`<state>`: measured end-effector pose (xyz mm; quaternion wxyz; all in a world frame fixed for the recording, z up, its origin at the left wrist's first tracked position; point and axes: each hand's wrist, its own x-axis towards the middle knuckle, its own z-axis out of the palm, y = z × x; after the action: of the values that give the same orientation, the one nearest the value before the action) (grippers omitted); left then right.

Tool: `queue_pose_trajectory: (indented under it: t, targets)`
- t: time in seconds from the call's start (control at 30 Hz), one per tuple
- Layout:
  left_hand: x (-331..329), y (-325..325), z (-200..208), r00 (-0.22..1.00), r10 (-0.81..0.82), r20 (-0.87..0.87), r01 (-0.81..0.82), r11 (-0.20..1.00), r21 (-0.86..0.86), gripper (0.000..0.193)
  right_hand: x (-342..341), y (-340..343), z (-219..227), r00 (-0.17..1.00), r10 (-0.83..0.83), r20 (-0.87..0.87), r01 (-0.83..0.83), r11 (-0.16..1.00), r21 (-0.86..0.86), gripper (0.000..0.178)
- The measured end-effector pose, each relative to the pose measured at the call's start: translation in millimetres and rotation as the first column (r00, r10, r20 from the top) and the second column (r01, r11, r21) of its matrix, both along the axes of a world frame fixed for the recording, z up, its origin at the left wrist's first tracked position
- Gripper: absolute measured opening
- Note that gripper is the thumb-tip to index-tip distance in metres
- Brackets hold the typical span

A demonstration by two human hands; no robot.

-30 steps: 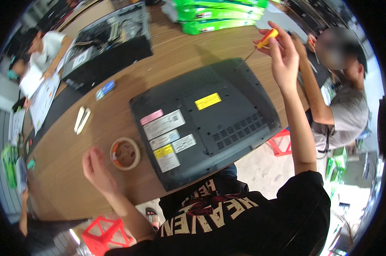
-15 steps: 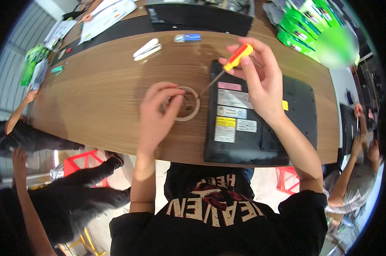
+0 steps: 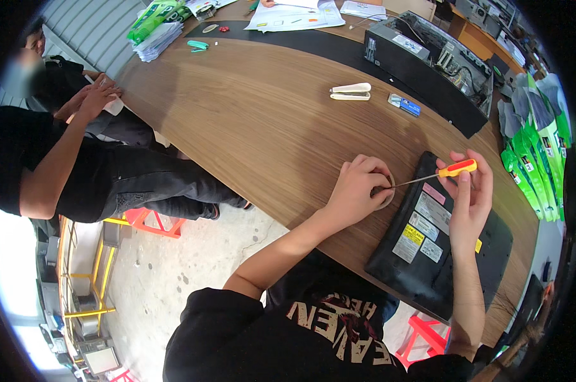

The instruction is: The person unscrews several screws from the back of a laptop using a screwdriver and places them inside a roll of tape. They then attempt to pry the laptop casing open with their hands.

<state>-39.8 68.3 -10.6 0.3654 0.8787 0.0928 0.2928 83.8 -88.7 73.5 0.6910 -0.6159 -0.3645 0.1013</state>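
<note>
My right hand [image 3: 471,197] grips a screwdriver [image 3: 458,168] by its yellow and red handle, above a black laptop [image 3: 396,254] that lies with its labelled underside up. The thin shaft points left, its tip at the fingertips of my left hand [image 3: 359,194]. Those fingers are closed in a pinch over a pale ring like a tape roll [image 3: 390,198], which lies on the table just left of the laptop. Most of the ring is covered by the hand. Anything pinched there is too small to make out.
Beyond my hands lie a white stapler [image 3: 350,91] and a small blue and white box [image 3: 404,105]. An opened computer case [image 3: 428,63] stands at the far right, green packages [image 3: 533,165] beside it. A person [image 3: 110,172] is at the table's left edge.
The whole view has turned toward the left, so the table sits further right. My left fingers have closed together at the screwdriver's tip; the right hand still holds the screwdriver, its shaft now flatter.
</note>
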Motion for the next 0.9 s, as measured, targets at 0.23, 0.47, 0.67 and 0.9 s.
queue_pose_trajectory:
  t: [0.23, 0.47, 0.67, 0.9]
  targets:
    - [-2.0, 1.4, -3.9, 0.998, 0.055, -0.018, -0.054, 0.998, 0.029, 0.008, 9.5, -19.0, 1.9, 0.997, -0.075, 0.011, 0.075, 0.997, 0.03, 0.033]
    - [0.8, -0.8, -3.8, 0.997, 0.083, 0.009, -0.084, 0.988, 0.129, 0.011, 21.4, -46.0, 2.3, 0.987, -0.154, 0.034, 0.152, 0.986, 0.071, 0.036]
    - [2.0, -1.8, -6.6, 0.995, 0.095, 0.033, -0.099, 0.983, 0.154, 0.013, 32.2, -67.8, 1.8, 0.978, -0.209, 0.027, 0.206, 0.976, 0.075, 0.038]
    - [4.6, -4.0, -6.3, 0.996, 0.081, 0.046, -0.087, 0.985, 0.15, 0.014, 38.3, -80.7, -5.1, 0.971, -0.24, -0.001, 0.239, 0.968, 0.078, 0.039]
